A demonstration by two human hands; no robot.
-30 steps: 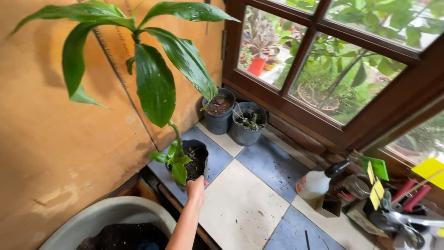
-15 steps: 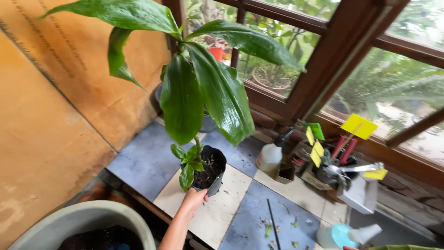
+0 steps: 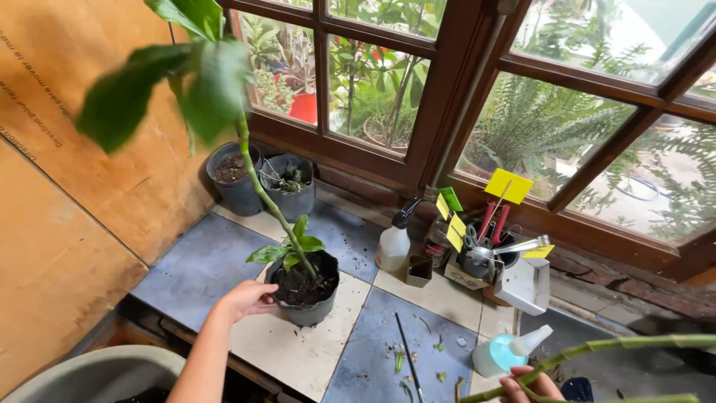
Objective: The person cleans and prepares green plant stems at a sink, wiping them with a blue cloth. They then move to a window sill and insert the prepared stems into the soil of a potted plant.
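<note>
Tiled tabletop (image 3: 201, 261) below wooden window; black pot (image 3: 302, 287) with tall leafy plant (image 3: 257, 183) stands upright on it. Left hand (image 3: 246, 298) cupped against pot side, fingers curled. Right hand (image 3: 529, 384) pinches green cut stem (image 3: 619, 347). Judged step: positioning pot; further shifting calls for firm hold, stem kept upright

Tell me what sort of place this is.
Probably a home potting corner beside a garden window. A tall leafy plant in a black plastic pot stands on the blue-and-cream tiled counter, a white spray bottle sits nearby, and two grey soil-filled pots line the brown wooden window frame.
</note>
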